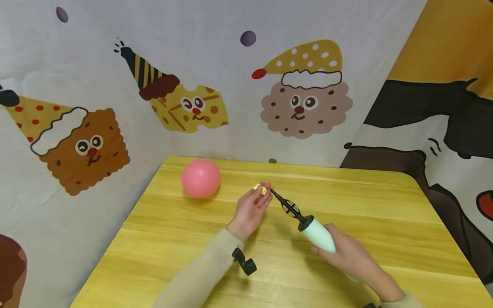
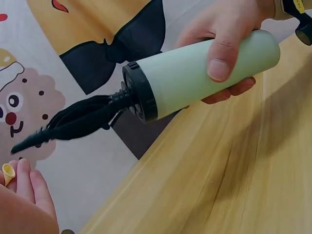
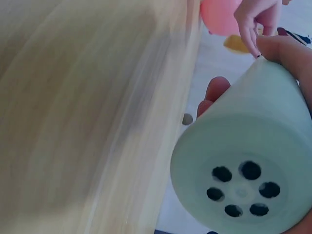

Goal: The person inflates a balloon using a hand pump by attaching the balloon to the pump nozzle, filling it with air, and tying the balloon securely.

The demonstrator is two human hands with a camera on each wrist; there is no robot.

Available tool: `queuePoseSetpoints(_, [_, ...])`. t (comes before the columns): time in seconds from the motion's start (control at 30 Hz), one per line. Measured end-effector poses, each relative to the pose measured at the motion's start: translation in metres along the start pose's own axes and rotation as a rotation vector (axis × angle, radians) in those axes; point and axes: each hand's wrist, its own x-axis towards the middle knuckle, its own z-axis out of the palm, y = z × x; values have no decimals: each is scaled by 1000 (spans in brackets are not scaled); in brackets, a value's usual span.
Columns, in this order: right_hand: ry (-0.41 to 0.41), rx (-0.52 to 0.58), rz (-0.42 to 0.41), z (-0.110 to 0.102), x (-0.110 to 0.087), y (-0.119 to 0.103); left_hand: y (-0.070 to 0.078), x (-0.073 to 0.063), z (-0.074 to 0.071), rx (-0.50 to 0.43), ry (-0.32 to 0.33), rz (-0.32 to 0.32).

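Note:
My left hand [image 1: 248, 211] pinches a small yellow uninflated balloon [image 1: 259, 188] between thumb and fingers. Its open mouth shows in the left wrist view as a pale yellow ring [image 2: 8, 171]. In my right hand [image 1: 348, 252] I grip a pale green balloon pump [image 1: 320, 235] round its cylinder. The pump's black ribbed nozzle [image 1: 290, 208] slants up and left, its thin tip close beside the left fingertips. Seen from the right wrist, the pump's end face [image 3: 241, 192] has several dark holes.
An inflated pink balloon [image 1: 201, 178] rests on the wooden table [image 1: 161, 265] at the back left. Behind the table hangs a cloth [image 1: 239, 128] printed with cartoon biscuits and cheese in party hats. A black camera mount [image 1: 244, 262] sits on my left wrist.

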Motion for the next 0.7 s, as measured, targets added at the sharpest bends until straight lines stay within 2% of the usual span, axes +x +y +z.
queuePoseSetpoints(0.2, [-4, -12, -29, 6, 2, -5, -1, 0, 1, 9, 18, 15])
queuePoseSetpoints(0.4, [-16, 3, -19, 11, 6, -9, -1, -3, -1, 30, -7, 33])
queuePoseSetpoints(0.7, [-27, 40, 8, 16, 9, -16, -11, -3, -5, 62, -36, 71])
